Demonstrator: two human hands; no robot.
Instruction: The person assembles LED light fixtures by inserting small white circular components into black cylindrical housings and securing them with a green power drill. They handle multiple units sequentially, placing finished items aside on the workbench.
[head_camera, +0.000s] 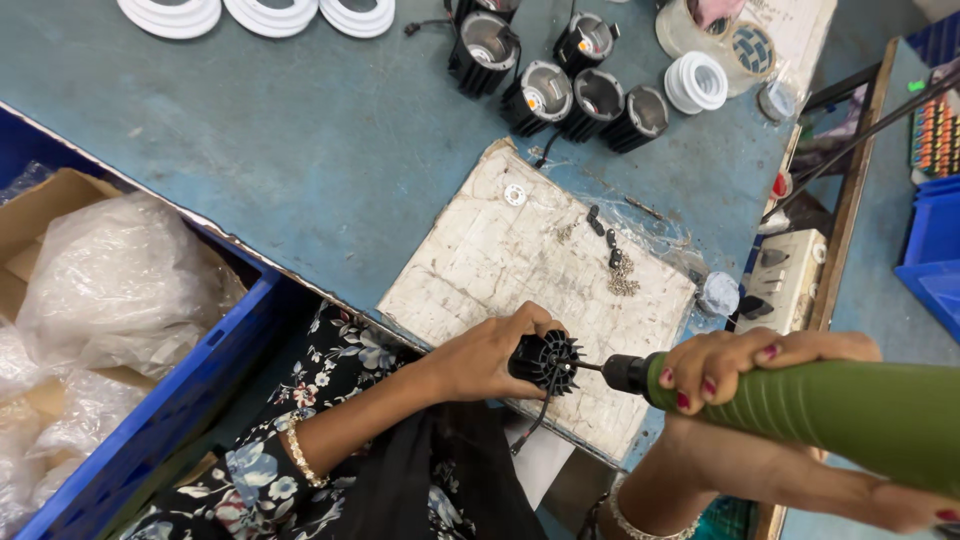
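My left hand (492, 352) grips a black finned lamp housing (548, 362) over the near edge of a worn white board (500, 262); a thin black wire hangs from the housing. My right hand (745, 365) holds a green electric screwdriver (830, 412), and its bit touches the centre of the housing's finned face. A small pile of screws (622, 278) and a few black parts (600, 226) lie on the board beyond the housing.
Several black lamp housings (560, 80) stand at the back of the blue table (300, 140), with white rings (260, 14) and a white ring stack (696, 82). A blue crate (180, 400) with clear plastic bags (115, 285) sits at left. A power strip (785, 280) lies right.
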